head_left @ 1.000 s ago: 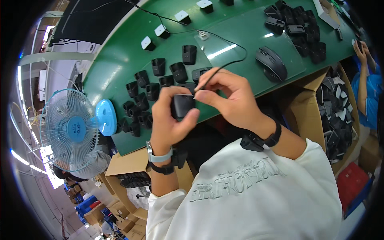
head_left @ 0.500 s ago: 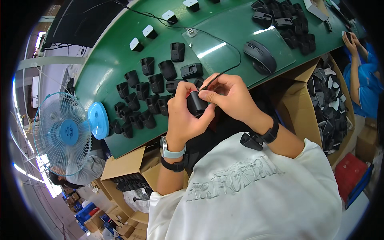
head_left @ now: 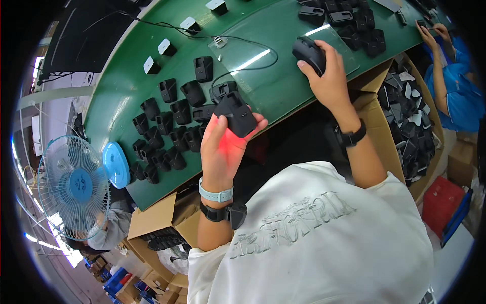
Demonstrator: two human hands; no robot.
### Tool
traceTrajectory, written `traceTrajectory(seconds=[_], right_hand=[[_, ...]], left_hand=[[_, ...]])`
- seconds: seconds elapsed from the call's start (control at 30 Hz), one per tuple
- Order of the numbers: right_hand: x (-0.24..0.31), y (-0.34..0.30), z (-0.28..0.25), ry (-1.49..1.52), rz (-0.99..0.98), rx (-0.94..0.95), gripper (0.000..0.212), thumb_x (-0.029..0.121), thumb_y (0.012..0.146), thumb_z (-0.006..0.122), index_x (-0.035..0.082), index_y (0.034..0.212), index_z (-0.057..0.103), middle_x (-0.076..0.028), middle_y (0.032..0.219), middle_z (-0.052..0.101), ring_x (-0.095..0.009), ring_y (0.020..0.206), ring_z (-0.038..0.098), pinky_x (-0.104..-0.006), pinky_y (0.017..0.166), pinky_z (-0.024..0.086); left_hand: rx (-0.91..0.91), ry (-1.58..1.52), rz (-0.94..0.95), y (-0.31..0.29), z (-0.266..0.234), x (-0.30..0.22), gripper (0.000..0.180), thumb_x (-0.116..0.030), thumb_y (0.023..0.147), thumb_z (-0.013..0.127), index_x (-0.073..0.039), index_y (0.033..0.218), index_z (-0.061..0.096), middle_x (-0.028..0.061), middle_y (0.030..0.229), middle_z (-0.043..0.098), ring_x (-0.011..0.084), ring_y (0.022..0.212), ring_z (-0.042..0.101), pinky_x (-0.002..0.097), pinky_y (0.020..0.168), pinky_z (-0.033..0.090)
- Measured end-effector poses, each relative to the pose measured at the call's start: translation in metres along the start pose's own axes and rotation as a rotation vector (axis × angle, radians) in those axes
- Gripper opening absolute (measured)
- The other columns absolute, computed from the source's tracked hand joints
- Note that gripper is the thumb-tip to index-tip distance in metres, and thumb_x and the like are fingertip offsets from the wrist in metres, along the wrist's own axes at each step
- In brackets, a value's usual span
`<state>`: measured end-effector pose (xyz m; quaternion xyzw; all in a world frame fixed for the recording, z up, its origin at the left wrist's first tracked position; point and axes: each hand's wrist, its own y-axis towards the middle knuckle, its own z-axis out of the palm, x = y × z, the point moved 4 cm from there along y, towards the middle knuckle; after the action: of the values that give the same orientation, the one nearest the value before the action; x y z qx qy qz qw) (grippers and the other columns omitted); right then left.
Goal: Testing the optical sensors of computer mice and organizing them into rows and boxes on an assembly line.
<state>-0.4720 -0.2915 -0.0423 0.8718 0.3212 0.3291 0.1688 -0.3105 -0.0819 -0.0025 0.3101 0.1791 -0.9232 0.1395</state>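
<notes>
Black device, left hand gripping — right hand clasping mouse, bare tabletop between, edge near

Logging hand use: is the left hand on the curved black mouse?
No, the left hand holds a blocky black plastic device instead.

OK so my count: one green surface, one mouse, one fan, one red bin. Four white-topped blocks in clear view. One black holder in the left hand, plus roughly eighteen loose holders, overlapping so don't quote me. Two cardboard boxes by the surface, three wristbands, two other people. Far-right pile's too jumbled to count, sorry.
</notes>
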Motion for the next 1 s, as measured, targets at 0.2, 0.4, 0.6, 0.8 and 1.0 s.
traceTrajectory(seconds=[0.2,0.4,0.6,0.8,1.0], right_hand=[[0.112,-0.028,-0.013,1.616,0.639,0.359,0.049,0.018,0.099,0.063,0.003,0.142,0.043,-0.007,0.120,0.056,-0.013,0.108,0.055,-0.0271,0.096,0.045],[0.126,-0.038,-0.019,1.236,0.351,0.415,0.065,0.012,0.094,0.062,0.002,0.150,0.030,-0.015,0.138,0.046,-0.020,0.127,0.048,-0.0340,0.111,0.038],[0.132,-0.043,-0.023,1.096,0.103,0.231,0.063,0.017,0.089,0.070,0.002,0.143,0.040,-0.021,0.136,0.044,-0.038,0.127,0.045,-0.0437,0.110,0.037],[0.081,-0.005,-0.029,0.486,-0.044,0.061,0.053,0.012,0.076,0.073,0.007,0.127,0.058,-0.017,0.124,0.057,-0.039,0.116,0.052,-0.0472,0.103,0.041],[-0.003,0.002,-0.007,0.012,0.036,0.136,0.056,0.012,0.077,0.077,0.011,0.130,0.060,-0.014,0.127,0.057,-0.038,0.118,0.052,-0.0487,0.103,0.041]], left_hand=[[-0.153,0.392,0.086,-0.006,0.010,-0.002,0.057,0.002,0.089,0.072,0.001,0.140,0.046,0.0088,0.121,0.063,0.0176,0.110,0.063,0.0330,0.097,0.053],[-0.101,0.303,0.084,-0.018,-0.004,0.004,0.068,0.003,0.084,0.079,0.000,0.142,0.045,0.0098,0.133,0.058,0.0201,0.119,0.059,0.0338,0.101,0.051],[-0.038,0.306,0.107,-0.021,-0.007,0.007,0.069,-0.004,0.087,0.077,0.000,0.146,0.042,0.0122,0.139,0.056,0.0251,0.128,0.055,0.0389,0.111,0.044],[-0.047,-0.248,-0.039,-0.015,-0.019,0.002,0.058,0.000,0.075,0.058,0.000,0.132,0.052,0.0139,0.120,0.060,0.0322,0.112,0.058,0.0475,0.104,0.045],[-0.134,0.378,0.026,0.010,0.003,-0.010,0.035,0.008,0.073,0.065,-0.007,0.103,0.055,0.0030,0.094,0.056,0.0153,0.087,0.058,0.0286,0.077,0.049]])
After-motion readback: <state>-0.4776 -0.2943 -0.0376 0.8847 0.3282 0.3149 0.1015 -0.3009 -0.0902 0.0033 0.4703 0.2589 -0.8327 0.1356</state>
